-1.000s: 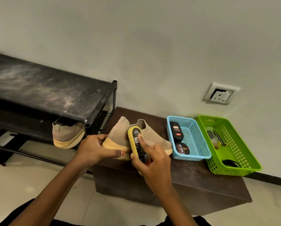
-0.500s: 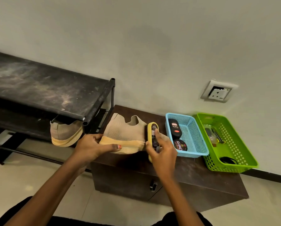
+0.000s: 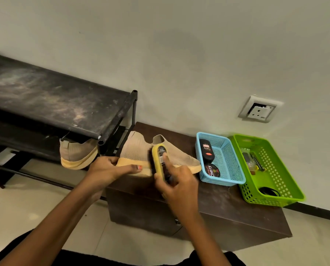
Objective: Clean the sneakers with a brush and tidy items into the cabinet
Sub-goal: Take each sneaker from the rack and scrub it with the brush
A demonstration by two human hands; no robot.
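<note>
**Brush meets sneaker on the cabinet top**

At the center of the frame, a tan mesh sneaker (image 3: 137,153) with a pale yellow sole lies on the left end of a dark brown cabinet (image 3: 227,205), its toe pointing right. The left hand (image 3: 110,169) grasps the shoe's heel end, thumb stretched along the sole. The right hand (image 3: 179,187) is clenched round a yellow brush (image 3: 156,164), its index finger laid along the brush's dark back. The brush is pressed against the side of the shoe.

Right of center, a blue basket (image 3: 229,160) stands on the cabinet just beside the shoe's toe. It holds 1 black polish bottle (image 3: 207,152) and 1 round polish tin (image 3: 212,170). A green basket (image 3: 286,181) sits against its right side, with small items in it too blurred to name.

At the left of the frame, a black shoe rack (image 3: 54,98), its top shelf dusty, stands against the wall beside the cabinet. A 2nd sneaker (image 3: 77,156) rests on a lower shelf, heel outward. A wall socket (image 3: 259,109) is fixed at upper right, above the baskets.
</note>
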